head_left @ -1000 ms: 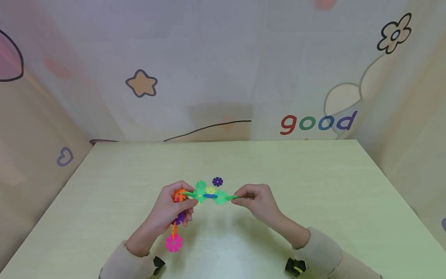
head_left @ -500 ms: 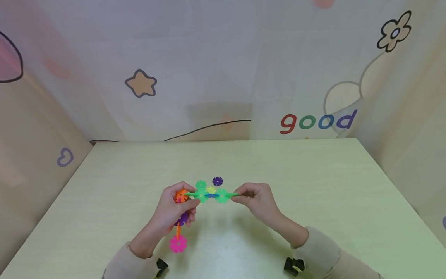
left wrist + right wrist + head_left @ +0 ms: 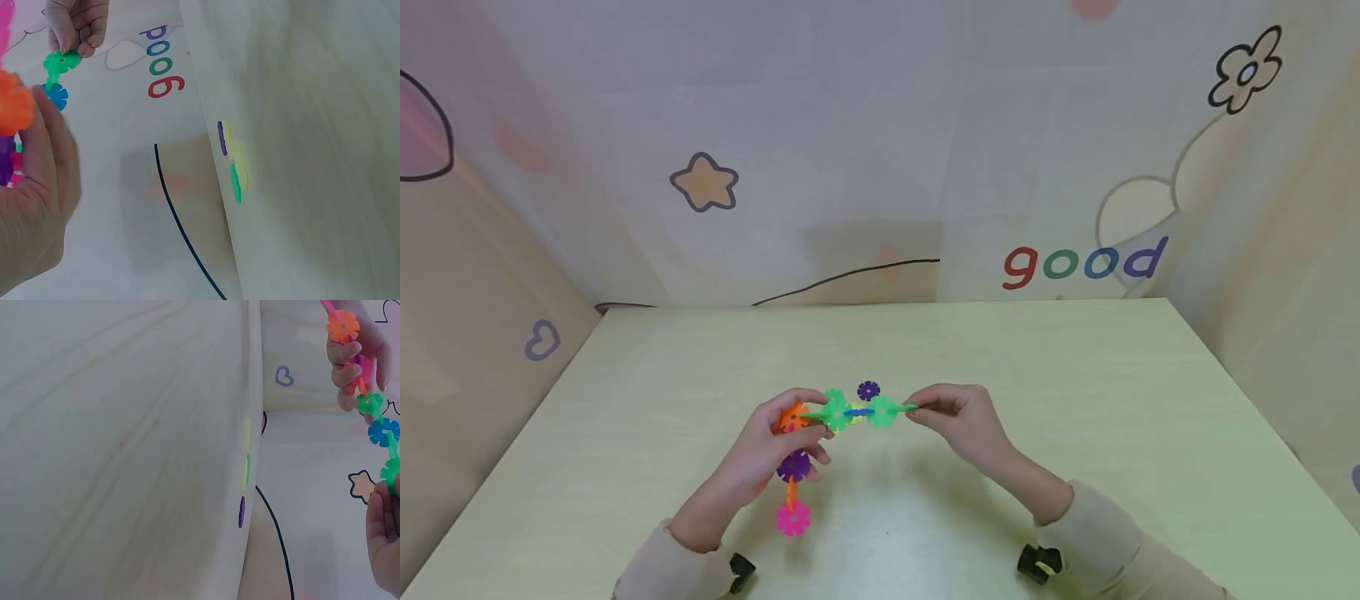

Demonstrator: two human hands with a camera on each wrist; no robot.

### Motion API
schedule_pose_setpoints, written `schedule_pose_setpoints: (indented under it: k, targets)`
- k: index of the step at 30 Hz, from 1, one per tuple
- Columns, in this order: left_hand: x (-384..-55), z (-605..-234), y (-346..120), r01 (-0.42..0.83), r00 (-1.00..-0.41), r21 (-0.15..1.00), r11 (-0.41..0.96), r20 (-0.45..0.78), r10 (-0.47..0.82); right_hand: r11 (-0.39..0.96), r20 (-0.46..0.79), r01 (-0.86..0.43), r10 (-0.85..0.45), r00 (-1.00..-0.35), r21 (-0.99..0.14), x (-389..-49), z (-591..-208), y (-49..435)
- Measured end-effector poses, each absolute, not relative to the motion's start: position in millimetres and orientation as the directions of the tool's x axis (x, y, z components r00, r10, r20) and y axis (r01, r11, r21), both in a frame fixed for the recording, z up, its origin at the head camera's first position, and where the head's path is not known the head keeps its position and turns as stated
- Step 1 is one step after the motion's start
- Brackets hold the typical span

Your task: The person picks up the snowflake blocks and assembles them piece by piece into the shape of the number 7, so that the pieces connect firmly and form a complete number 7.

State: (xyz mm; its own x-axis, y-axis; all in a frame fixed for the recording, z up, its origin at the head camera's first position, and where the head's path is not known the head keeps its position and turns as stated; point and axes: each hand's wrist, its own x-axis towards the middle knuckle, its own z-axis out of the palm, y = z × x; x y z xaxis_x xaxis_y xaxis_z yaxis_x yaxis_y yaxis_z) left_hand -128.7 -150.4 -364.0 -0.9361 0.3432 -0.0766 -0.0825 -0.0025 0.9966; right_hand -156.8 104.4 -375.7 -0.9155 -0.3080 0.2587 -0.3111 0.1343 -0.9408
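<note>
Slightly higher now, the right hand point(image 3: 962, 421) pinches one end of a multicoloured chain of flower-shaped plastic discs point(image 3: 837, 412), the left hand point(image 3: 767, 450) curling its grip round it, so it stretches, apparently still joined, above the pale wood-look counter point(image 3: 1037, 358).

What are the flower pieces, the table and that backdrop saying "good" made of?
Flower pieces: probably plastic, smooth; they have even, bright colours and crisp notches.
Table: perhaps wood or a wood-look laminate, slightly shiny; faint streaks and a soft glare show.
Backdrop: likely printed cloth, matte; creases and folds show.
</note>
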Motion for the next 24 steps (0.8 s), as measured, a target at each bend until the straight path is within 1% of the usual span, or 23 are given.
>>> schedule_pose_setpoints:
  k: [5, 10, 16, 20, 24]
  targets:
    - [-129, -366, -154, -0.04, -0.932, 0.999, -0.012, -0.033, 0.36, 0.122, 0.257, -0.309, -0.325, -0.91, -0.943, -159, -376, 106]
    - [-131, -368, -158, -0.035, -0.93, 0.997, 0.067, -0.057, 0.363, 0.143, 0.234, -0.294, -0.332, -0.914, -0.945, -160, -376, 107]
    - [-134, -365, -162, -0.012, -0.906, 0.99, 0.139, -0.07, 0.418, 0.148, 0.22, -0.286, -0.348, -0.911, -0.947, -160, -375, 105]
    - [-136, -365, -161, 0.008, -0.874, 0.994, 0.105, -0.044, 0.484, 0.153, 0.199, -0.269, -0.363, -0.91, -0.951, -161, -376, 102]
    - [-138, -366, -158, -0.017, -0.847, 0.999, 0.048, -0.039, 0.53, 0.158, 0.184, -0.258, -0.376, -0.908, -0.953, -160, -376, 98]
